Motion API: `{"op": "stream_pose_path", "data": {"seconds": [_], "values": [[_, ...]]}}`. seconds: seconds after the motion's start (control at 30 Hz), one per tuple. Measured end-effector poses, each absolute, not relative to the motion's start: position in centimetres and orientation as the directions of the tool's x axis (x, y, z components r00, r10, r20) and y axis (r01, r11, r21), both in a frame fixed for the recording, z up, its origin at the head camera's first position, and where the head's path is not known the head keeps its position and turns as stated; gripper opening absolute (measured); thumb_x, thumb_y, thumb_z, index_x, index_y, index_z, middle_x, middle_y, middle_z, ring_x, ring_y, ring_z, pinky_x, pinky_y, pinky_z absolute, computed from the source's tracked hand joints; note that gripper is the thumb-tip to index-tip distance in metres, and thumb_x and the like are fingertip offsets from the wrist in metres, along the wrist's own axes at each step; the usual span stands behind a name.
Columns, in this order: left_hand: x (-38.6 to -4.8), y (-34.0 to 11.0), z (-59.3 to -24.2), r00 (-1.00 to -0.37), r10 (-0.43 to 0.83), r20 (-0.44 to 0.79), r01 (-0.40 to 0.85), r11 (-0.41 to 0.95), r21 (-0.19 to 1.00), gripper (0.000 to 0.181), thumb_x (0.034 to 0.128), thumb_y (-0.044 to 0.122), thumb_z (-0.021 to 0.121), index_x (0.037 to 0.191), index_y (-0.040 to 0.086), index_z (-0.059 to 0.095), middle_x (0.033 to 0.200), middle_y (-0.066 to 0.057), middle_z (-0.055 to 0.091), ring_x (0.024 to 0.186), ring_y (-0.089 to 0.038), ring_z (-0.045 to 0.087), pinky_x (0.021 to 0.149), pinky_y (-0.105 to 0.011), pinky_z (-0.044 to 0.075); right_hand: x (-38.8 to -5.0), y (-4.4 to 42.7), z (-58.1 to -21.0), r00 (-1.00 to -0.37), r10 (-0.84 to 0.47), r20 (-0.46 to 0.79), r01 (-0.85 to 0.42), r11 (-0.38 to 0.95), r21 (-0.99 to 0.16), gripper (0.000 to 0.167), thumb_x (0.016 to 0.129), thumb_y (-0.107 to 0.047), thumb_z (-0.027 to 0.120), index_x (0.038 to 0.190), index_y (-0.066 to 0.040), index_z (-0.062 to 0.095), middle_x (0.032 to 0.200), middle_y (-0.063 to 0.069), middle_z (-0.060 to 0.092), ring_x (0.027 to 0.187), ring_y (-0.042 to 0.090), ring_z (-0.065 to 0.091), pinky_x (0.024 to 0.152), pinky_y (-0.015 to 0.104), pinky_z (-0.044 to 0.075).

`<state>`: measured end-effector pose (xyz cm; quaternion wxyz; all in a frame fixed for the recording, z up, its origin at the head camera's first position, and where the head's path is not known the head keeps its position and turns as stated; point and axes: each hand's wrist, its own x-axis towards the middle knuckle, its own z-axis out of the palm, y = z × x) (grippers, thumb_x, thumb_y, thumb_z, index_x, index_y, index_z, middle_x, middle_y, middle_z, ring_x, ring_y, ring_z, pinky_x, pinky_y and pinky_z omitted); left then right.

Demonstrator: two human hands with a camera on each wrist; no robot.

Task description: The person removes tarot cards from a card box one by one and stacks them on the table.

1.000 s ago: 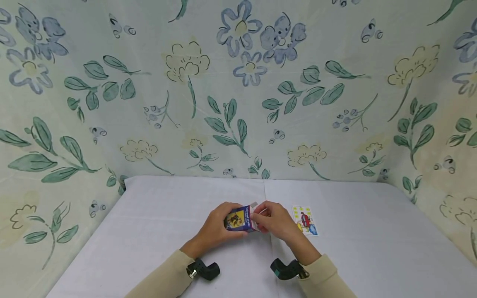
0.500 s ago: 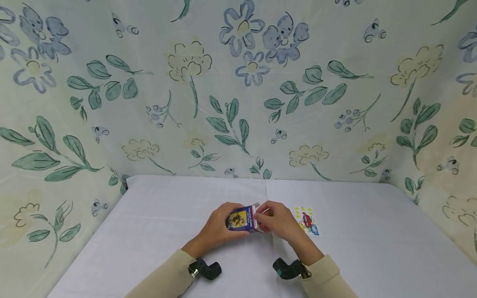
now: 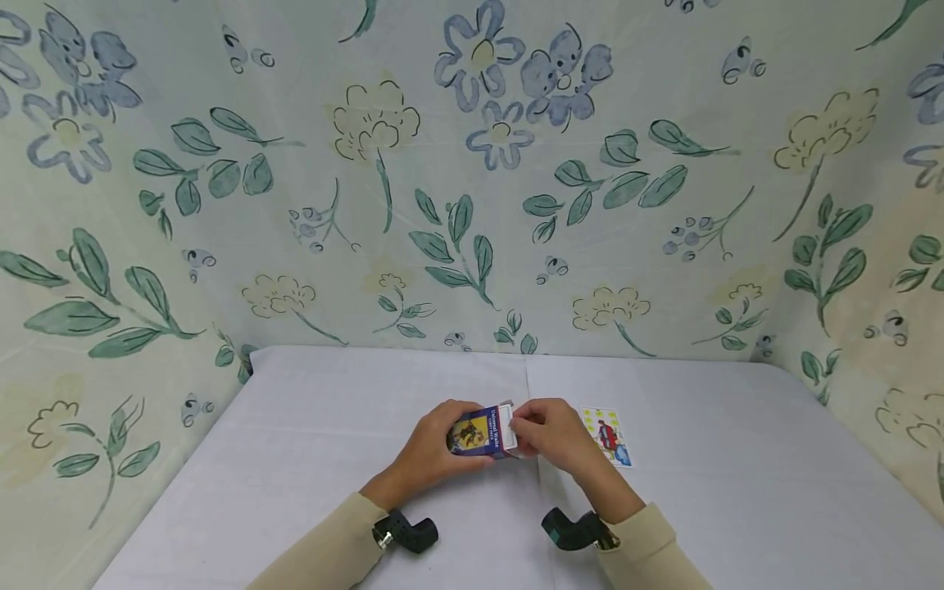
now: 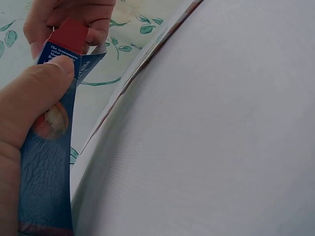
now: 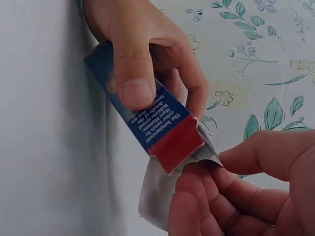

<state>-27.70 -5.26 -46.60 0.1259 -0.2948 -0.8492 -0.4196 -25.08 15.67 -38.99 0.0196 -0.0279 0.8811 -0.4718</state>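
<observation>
My left hand (image 3: pixel 431 447) grips a small dark blue tarot card box (image 3: pixel 473 434) with a yellow picture on its front. Its thumb (image 5: pixel 138 91) presses on the narrow printed side. The box's end toward my right hand is open, with a red side flap (image 5: pixel 176 143) sticking out. My right hand (image 3: pixel 551 434) pinches a white flap-like piece (image 3: pixel 507 424) at that end; its fingers partly cover the opening. Another pale flap (image 5: pixel 156 189) hangs below in the right wrist view. Whether any cards are inside is hidden.
A colourful picture card (image 3: pixel 608 438) lies flat on the white-covered table (image 3: pixel 332 426), right of my right hand. Behind and beside the table hangs a flower-patterned cloth (image 3: pixel 501 246). Both wrists carry black cameras.
My right fingers have drawn slightly to the right from the box's open end, so more of the white piece shows. The left hand keeps its grip with the box nearly still.
</observation>
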Motion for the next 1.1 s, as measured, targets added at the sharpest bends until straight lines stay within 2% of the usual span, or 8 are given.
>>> {"op": "stream_pose_path", "data": {"seconds": [0.17,0.4,0.7,0.87,1.1], "values": [[-27.7,-5.3,-46.7,-0.800,0.392,0.454,0.599,0.477,0.643,0.074,0.0719,0.061,0.075,0.132,0.023,0.053,0.123,0.013,0.055,0.105,-0.004,0.050,0.091,-0.030,0.047,-25.1,15.8,-38.8,-0.998,-0.064,-0.009,-0.028,0.545,-0.838,0.015,0.089,-0.015,0.063,0.097,-0.004,0.070,0.086,0.006,0.066,0.066,0.019,0.059,0.060,0.027,0.055],[-27.8,-5.2,-46.7,-0.800,0.391,0.455,0.599,0.485,0.637,0.074,0.0716,0.062,0.075,0.131,0.023,0.053,0.122,0.013,0.055,0.103,-0.004,0.050,0.088,-0.029,0.047,-25.1,16.0,-38.4,-0.997,-0.058,-0.057,0.020,0.503,-0.864,0.019,0.090,-0.015,0.059,0.102,-0.002,0.065,0.080,0.007,0.068,0.060,0.019,0.064,0.058,0.029,0.055],[-27.9,-5.2,-46.8,-0.794,0.388,0.468,0.608,0.488,0.626,0.074,0.0720,0.057,0.078,0.131,0.021,0.053,0.122,0.012,0.056,0.102,-0.004,0.050,0.087,-0.029,0.047,-25.0,16.2,-37.9,-0.991,-0.069,-0.113,0.074,0.415,-0.907,0.020,0.094,-0.014,0.054,0.106,0.000,0.060,0.076,0.010,0.070,0.061,0.028,0.068,0.057,0.033,0.056],[-27.9,-5.2,-46.8,-0.796,0.382,0.470,0.605,0.486,0.630,0.073,0.0723,0.052,0.080,0.131,0.018,0.054,0.123,0.012,0.056,0.102,-0.005,0.050,0.088,-0.030,0.047,-25.0,16.2,-37.8,-0.991,-0.080,-0.105,0.062,0.419,-0.906,0.022,0.093,-0.018,0.060,0.108,-0.002,0.059,0.077,0.008,0.070,0.060,0.027,0.067,0.058,0.032,0.056],[-27.8,-5.2,-46.5,-0.804,0.377,0.459,0.594,0.498,0.631,0.073,0.0733,0.055,0.078,0.131,0.019,0.053,0.124,0.010,0.056,0.103,-0.005,0.050,0.089,-0.030,0.048,-25.1,16.2,-38.0,-0.991,-0.094,-0.097,0.044,0.453,-0.890,0.034,0.084,-0.018,0.074,0.110,-0.005,0.057,0.083,0.006,0.071,0.065,0.026,0.066,0.062,0.031,0.056]]}}
